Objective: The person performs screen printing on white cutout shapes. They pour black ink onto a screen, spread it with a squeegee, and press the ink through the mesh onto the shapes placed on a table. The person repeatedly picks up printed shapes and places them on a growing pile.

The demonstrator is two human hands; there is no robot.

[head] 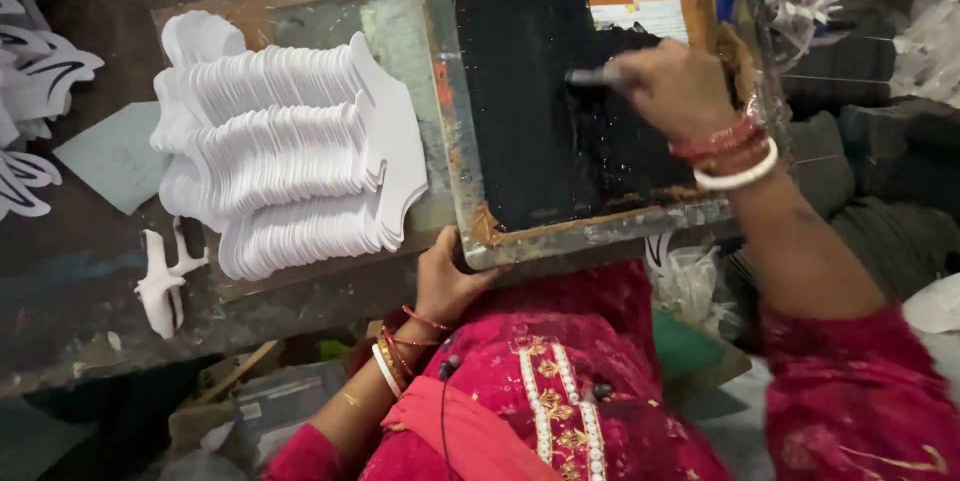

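Here the right hand (678, 89) is clamped on a squeegee (592, 77), mid-pull across the inked screen frame (460, 156) at the bench's near edge; the left hand (447, 276) grips its near corner. Lifting it next seems to need both hands, beside the stacked white cutouts (290, 156).

A person in a pink embroidered garment works at a wooden-framed printing screen (470, 201) coated in black ink (530, 101), the right hand (680, 86) closed around a squeegee (592, 77) on the mesh. The left hand (445, 281) grips the frame's near corner. Beside the screen lie fanned stacks of white cut-out cards (290, 161) on a worn dark table (60, 271).
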